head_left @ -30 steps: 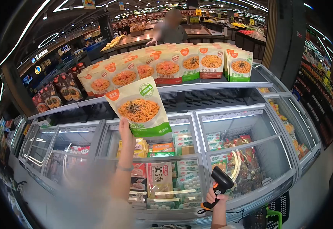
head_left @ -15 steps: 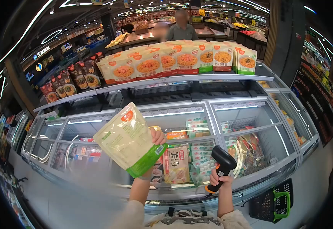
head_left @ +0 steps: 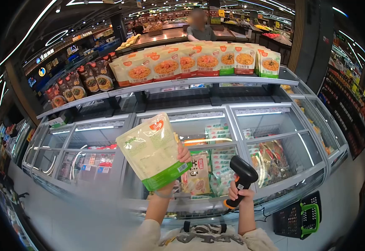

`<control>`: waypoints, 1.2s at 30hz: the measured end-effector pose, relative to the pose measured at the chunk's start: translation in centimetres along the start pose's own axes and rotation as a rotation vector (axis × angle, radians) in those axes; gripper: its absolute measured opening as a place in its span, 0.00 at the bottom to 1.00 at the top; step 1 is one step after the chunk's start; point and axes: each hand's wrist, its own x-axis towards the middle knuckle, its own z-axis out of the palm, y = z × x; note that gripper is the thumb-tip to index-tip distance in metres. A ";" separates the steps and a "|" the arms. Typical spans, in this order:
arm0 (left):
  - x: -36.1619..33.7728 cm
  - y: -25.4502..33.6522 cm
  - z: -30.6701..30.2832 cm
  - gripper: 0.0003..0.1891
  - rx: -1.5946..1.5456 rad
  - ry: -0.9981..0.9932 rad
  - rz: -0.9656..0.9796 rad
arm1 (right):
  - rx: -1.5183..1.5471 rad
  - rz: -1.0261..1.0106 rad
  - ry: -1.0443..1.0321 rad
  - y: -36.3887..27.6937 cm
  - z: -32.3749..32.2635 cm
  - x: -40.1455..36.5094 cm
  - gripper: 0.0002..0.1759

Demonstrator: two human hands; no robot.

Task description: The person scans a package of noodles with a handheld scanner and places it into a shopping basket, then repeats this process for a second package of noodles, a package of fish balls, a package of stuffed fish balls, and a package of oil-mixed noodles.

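Supermarket freezer cabinet (head_left: 270,125) is filling the background. Left hand (head_left: 181,155) is gripping 1 noodle pouch (head_left: 154,150), back side showing, probably barcode at its lower corner. Right hand (head_left: 240,195) is clasping 1 black scanner (head_left: 242,175) just beside it.

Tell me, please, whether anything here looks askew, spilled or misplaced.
Nothing stands out. The noodle pouches stand upright in an overlapping row on the shelf; only the pouch in the left hand is tilted, its back to the camera. The right hand holds a scanner.
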 end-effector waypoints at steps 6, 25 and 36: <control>-0.5 -1.0 -0.4 0.21 0.018 -0.046 -0.041 | -0.030 -0.007 -0.009 0.6 -0.2 -0.5 0.31; -2.5 -1.0 0.3 0.29 -0.017 0.048 -0.111 | -0.017 0.024 0.019 2.6 0.8 -0.7 0.32; -2.7 -0.9 1.3 0.27 0.020 0.067 -0.119 | -0.033 0.001 0.006 2.3 1.0 -0.6 0.31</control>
